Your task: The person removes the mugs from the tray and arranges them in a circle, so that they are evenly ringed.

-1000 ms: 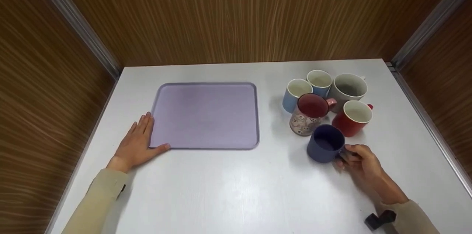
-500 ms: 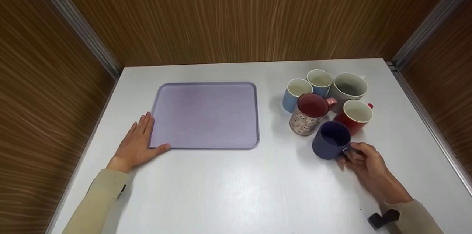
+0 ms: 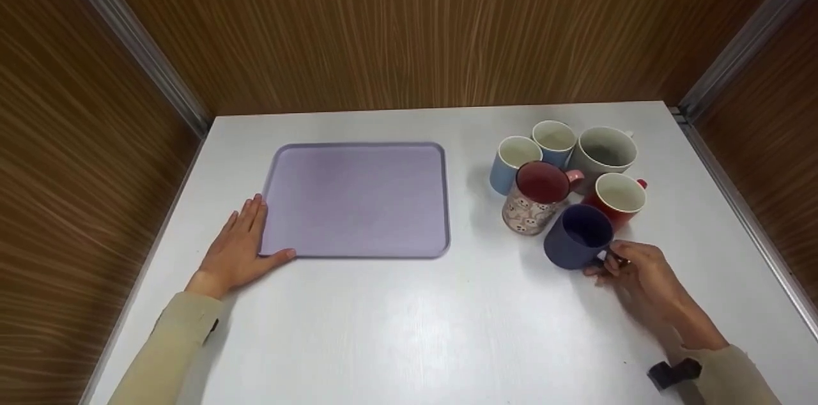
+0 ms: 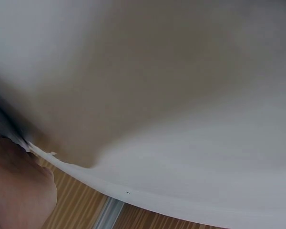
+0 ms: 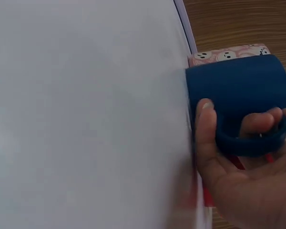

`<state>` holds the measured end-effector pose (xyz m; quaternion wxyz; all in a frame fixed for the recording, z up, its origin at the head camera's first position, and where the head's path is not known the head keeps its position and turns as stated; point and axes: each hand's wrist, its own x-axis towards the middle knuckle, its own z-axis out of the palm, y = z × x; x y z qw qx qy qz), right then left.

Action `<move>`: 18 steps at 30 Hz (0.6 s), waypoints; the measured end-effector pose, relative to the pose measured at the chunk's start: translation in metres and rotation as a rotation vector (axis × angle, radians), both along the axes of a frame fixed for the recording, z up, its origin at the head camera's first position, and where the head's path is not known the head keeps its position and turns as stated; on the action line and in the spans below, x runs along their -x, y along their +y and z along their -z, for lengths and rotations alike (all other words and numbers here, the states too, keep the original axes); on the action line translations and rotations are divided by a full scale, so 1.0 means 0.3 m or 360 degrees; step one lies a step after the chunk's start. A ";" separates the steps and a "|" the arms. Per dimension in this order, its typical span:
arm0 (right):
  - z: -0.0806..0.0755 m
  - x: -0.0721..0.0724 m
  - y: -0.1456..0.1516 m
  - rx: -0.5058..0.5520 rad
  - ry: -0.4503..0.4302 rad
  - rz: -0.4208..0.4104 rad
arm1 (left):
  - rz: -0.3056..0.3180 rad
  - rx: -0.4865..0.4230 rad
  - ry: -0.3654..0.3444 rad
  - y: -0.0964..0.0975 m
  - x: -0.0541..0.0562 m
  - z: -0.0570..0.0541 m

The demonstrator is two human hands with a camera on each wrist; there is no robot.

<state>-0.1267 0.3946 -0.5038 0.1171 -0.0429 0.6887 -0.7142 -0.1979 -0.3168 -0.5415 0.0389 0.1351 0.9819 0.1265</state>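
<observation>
My right hand (image 3: 645, 274) grips the handle of a dark blue mug (image 3: 571, 245), fingers curled through it, as the right wrist view shows with the mug (image 5: 238, 83) close up. The mug stands in front of a red mug (image 3: 620, 197) and beside a pink patterned mug (image 3: 530, 210); whether it touches them I cannot tell. My left hand (image 3: 233, 248) lies with straight fingers at the left edge of a lilac tray (image 3: 354, 257), its thumb along the near corner. In the left wrist view only part of the hand (image 4: 21, 188) shows, at the lower left.
Behind the patterned mug stand two light blue mugs (image 3: 503, 174) (image 3: 557, 152) and a large grey mug (image 3: 591, 172). All are on a white table (image 3: 396, 328). Wood-grain panels (image 3: 409, 28) rise behind it and on both sides.
My right hand has moved the dark blue mug slightly away from me and to the right, closer to the red mug. The left hand and tray have stayed still.
</observation>
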 end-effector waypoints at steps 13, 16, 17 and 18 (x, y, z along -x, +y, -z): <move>-0.046 -0.012 0.008 -0.0930 0.0174 0.0318 | -0.0004 -0.0019 -0.0014 -0.002 0.001 0.002; -0.043 -0.011 0.012 -0.0940 0.0178 0.0329 | -0.0005 -0.0012 -0.0022 -0.001 0.001 0.003; -0.043 -0.010 0.012 -0.0947 0.0187 0.0333 | -0.0007 -0.0011 -0.0026 0.000 0.001 0.003; -0.043 -0.009 0.012 -0.0956 0.0199 0.0337 | -0.0009 -0.0011 -0.0027 0.000 0.001 0.002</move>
